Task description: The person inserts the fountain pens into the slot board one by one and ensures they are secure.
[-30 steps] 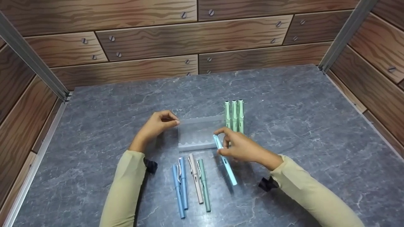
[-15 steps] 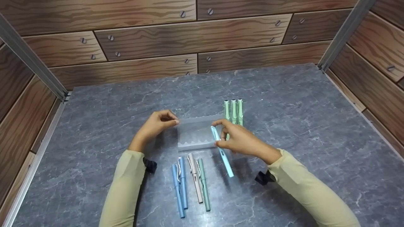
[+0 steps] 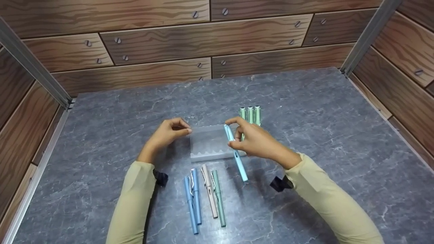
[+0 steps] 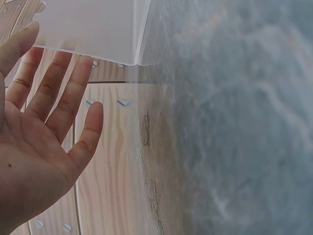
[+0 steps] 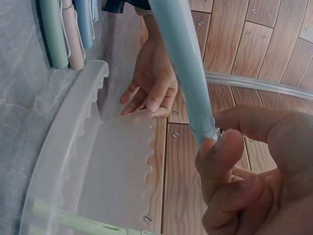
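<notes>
A translucent pen holder (image 3: pixel 207 141) with scalloped notches stands on the grey marbled table. My left hand (image 3: pixel 168 134) pinches its back left corner between thumb and fingers; the left wrist view shows the thumb at the edge of the plastic holder (image 4: pixel 90 24). My right hand (image 3: pixel 258 141) pinches a light blue pen (image 3: pixel 240 166) near its clip end, tilted above the holder's right part. In the right wrist view the pen (image 5: pixel 183 63) slants across, above the notched walls. Three light green pens (image 3: pixel 250 114) lie side by side at the holder's right end, partly hidden behind my right hand.
In front of the holder lie two blue pens (image 3: pixel 196 200), a pinkish-beige pen (image 3: pixel 211 196) and a dark green pen (image 3: pixel 219 200), clips toward the holder. Wood-patterned walls (image 3: pixel 156 44) with metal corner posts (image 3: pixel 362 37) enclose the table's back and sides.
My right hand has moved away from me and slightly left, carrying the light blue pen from the holder's front edge to over it. My left hand stays at the corner.
</notes>
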A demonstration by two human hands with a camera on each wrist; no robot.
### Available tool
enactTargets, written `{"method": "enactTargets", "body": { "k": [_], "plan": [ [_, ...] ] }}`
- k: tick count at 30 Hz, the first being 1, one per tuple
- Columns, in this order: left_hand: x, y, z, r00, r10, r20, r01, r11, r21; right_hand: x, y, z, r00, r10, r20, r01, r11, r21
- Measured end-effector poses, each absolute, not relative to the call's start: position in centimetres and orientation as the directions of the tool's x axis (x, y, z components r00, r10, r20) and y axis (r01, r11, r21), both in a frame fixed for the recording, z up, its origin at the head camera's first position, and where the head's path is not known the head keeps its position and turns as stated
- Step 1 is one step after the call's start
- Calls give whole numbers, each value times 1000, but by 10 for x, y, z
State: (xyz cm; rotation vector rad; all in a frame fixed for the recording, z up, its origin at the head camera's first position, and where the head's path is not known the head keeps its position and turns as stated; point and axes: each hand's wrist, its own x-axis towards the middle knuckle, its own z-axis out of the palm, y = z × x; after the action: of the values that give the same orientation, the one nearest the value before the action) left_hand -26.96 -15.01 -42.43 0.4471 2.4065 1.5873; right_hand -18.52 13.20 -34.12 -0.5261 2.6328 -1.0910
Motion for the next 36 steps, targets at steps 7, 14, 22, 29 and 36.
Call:
{"method": "enactTargets", "body": {
  "k": [7, 14, 22, 29, 36],
  "plan": [
    [-265, -149, -414, -924, 379, -42, 107, 363, 926, -190, 130, -335, -924, -379, -50, -242, 681, -692],
    [-251, -147, -395, -922, 384, -43, 115, 380, 918, -197, 130, -334, -936, -352, -32, -238, 693, -680],
    [-251, -147, -395, -924, 381, -35, 118, 370, 921, -202, 130, -331, -942, -334, -14, -236, 695, -680],
    [-253, -148, -399, -922, 387, -24, 136, 381, 915, -205, 131, -330, -950, -312, 3, -234, 706, -668],
    [-251, -146, -394, -923, 382, -35, 122, 380, 917, -209, 134, -333, -954, -295, 62, -267, 732, -626]
  ]
}}
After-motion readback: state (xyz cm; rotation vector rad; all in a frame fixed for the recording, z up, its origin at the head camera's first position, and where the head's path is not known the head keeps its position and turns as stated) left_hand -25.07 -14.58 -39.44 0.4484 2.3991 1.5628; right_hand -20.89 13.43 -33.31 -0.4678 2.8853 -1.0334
